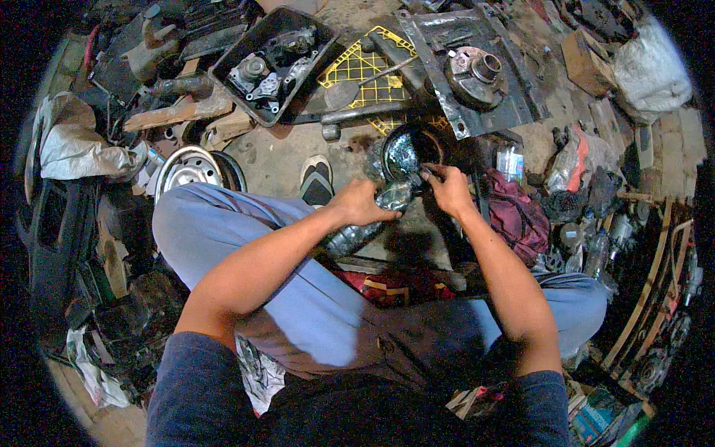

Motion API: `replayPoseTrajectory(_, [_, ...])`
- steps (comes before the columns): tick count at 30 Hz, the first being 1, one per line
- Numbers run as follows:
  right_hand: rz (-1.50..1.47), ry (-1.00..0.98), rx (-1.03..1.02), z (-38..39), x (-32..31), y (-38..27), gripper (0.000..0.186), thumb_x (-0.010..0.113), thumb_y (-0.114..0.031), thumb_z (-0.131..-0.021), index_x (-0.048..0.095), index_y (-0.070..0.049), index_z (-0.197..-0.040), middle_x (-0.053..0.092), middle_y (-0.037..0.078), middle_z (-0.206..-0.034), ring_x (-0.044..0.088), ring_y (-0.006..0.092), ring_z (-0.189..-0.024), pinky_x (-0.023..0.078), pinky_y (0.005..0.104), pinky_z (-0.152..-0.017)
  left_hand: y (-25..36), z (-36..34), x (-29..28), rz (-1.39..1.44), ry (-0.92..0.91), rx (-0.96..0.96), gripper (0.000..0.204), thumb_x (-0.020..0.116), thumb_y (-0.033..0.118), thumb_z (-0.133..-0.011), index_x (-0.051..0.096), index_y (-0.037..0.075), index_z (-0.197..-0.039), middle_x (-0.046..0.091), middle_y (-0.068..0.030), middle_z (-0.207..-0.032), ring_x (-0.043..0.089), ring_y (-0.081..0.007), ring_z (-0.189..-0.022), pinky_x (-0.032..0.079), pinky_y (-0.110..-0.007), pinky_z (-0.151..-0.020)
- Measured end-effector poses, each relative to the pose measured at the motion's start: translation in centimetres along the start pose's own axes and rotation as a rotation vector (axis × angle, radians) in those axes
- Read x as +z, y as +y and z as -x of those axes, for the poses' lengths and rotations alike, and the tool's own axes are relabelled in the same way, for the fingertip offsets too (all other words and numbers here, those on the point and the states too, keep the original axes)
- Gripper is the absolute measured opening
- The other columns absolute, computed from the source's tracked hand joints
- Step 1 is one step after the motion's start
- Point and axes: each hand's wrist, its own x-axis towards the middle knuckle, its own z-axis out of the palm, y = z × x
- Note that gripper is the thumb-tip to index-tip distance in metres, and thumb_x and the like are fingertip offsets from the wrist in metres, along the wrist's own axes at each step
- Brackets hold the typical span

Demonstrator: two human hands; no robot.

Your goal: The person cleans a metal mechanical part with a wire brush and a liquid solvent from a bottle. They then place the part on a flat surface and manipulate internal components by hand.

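My left hand is closed around a clear, dirty plastic bottle, tilted with its upper end at a black round container with shiny dark contents. My right hand is closed at the container's near right rim, beside the bottle's upper end; what its fingertips grip is too small and dark to make out. A hammer-like metal tool lies beyond the container. A sandal stands to the left of my left hand.
A tray of metal parts, yellow plastic grate and round hub on a metal plate lie ahead. A wheel rim is left. Maroon cloth, bottles and sacks crowd the right. My legs are crossed below.
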Motion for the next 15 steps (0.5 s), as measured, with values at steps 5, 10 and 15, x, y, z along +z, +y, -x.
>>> replayPoseTrajectory(5, [-0.008,0.012,0.016,-0.7,0.7,1.4,0.03,0.073,-0.025,-0.089,0.074,-0.004,-0.111,0.072,0.024,-0.103,0.07,0.0395,-0.097,0.055,0.0452,-0.086,0.2,-0.1,0.0,-0.013,-0.012,-0.015,0.071,0.079,0.059,-0.071,0.071,-0.003,-0.105,0.071,-0.0296,-0.096,0.071,-0.0402,-0.095,0.056,-0.047,-0.087])
replayPoseTrajectory(10, [0.005,0.016,0.044,-0.3,0.2,-0.1,0.03,0.072,-0.026,-0.091,0.074,-0.002,-0.109,0.072,0.024,-0.101,0.071,0.0388,-0.093,0.055,0.0449,-0.083,-0.6,-0.5,0.6,-0.013,-0.022,-0.018,0.07,0.078,0.059,-0.072,0.071,-0.002,-0.106,0.072,-0.0274,-0.094,0.072,-0.0394,-0.091,0.056,-0.047,-0.085])
replayPoseTrajectory(15, [-0.12,-0.034,0.132,-0.8,0.4,0.8,0.032,0.069,-0.029,-0.094,0.074,-0.001,-0.11,0.074,0.022,-0.098,0.072,0.035,-0.09,0.054,0.0424,-0.084,-0.6,-0.7,0.4,-0.025,-0.032,0.007,0.072,0.079,0.06,-0.073,0.07,0.001,-0.113,0.072,-0.0251,-0.098,0.071,-0.0387,-0.091,0.056,-0.047,-0.086])
